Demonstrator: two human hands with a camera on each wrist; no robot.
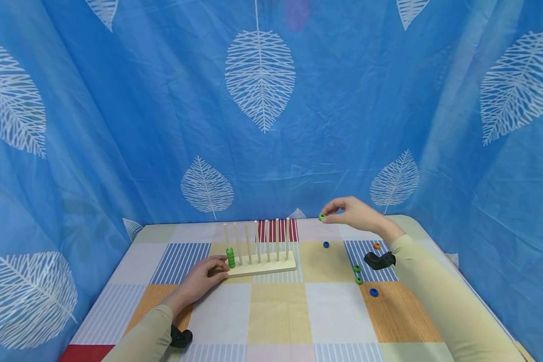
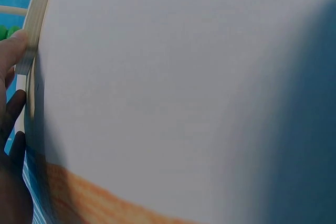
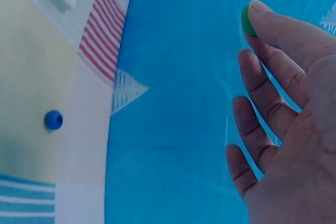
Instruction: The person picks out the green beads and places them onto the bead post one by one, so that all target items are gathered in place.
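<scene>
A pale wooden peg rack (image 1: 262,266) with several upright pegs stands on the patterned cloth. Green beads (image 1: 231,257) are stacked on its leftmost peg. My left hand (image 1: 204,277) holds the left end of the rack, thumb at the front edge and fingers round the end, as the left wrist view shows at the wooden base (image 2: 38,19). Raised above the cloth, to the right of the rack, my right hand (image 1: 355,215) pinches a green bead (image 1: 321,217) between thumb and index finger. In the right wrist view the other fingers are spread apart below that bead (image 3: 248,22).
To the right lie loose beads: a blue one (image 1: 326,245), an orange one (image 1: 377,246), two green ones (image 1: 356,268) and another blue one (image 1: 373,292). A blue leaf-print curtain (image 1: 298,151) rises behind the table and along both sides.
</scene>
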